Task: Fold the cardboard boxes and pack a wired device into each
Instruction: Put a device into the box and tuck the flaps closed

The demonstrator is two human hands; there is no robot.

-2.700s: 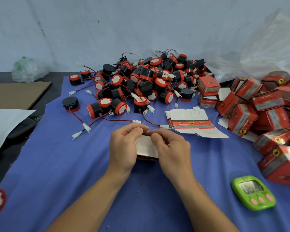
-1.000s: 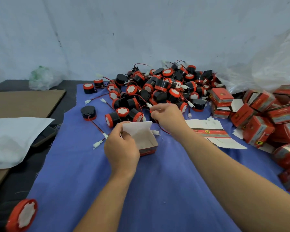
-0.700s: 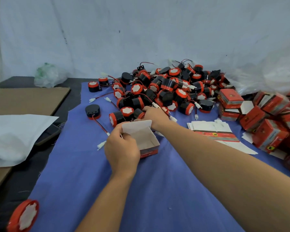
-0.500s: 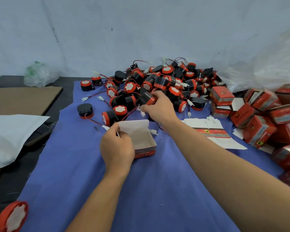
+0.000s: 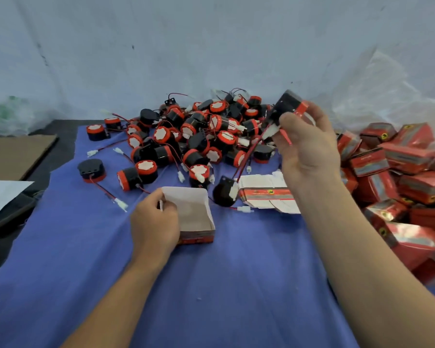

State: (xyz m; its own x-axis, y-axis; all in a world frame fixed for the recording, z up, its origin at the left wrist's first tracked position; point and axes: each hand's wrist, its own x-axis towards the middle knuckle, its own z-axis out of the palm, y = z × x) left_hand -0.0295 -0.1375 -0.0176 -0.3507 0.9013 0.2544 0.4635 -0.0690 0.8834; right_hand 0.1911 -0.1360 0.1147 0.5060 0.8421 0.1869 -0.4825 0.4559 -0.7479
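Observation:
A small folded cardboard box (image 5: 197,217), red outside and white inside, stands open on the blue cloth (image 5: 211,285). My left hand (image 5: 155,222) grips its left wall and holds the raised lid flap. My right hand (image 5: 304,144) is lifted above the cloth and grips a black and red wired device (image 5: 288,105), pinching its white connector; the red wire hangs down toward the cloth. A large pile of the same devices (image 5: 199,131) lies behind the box.
Flat unfolded box blanks (image 5: 264,194) lie right of the open box. Several closed red boxes (image 5: 407,172) are heaped at the right. One loose black device (image 5: 224,194) sits beside the blanks. Brown cardboard (image 5: 13,154) and a white sheet (image 5: 0,194) lie at the left.
My right hand reached into the pile, took one device and lifted it up to the right. My left hand kept hold of the open box.

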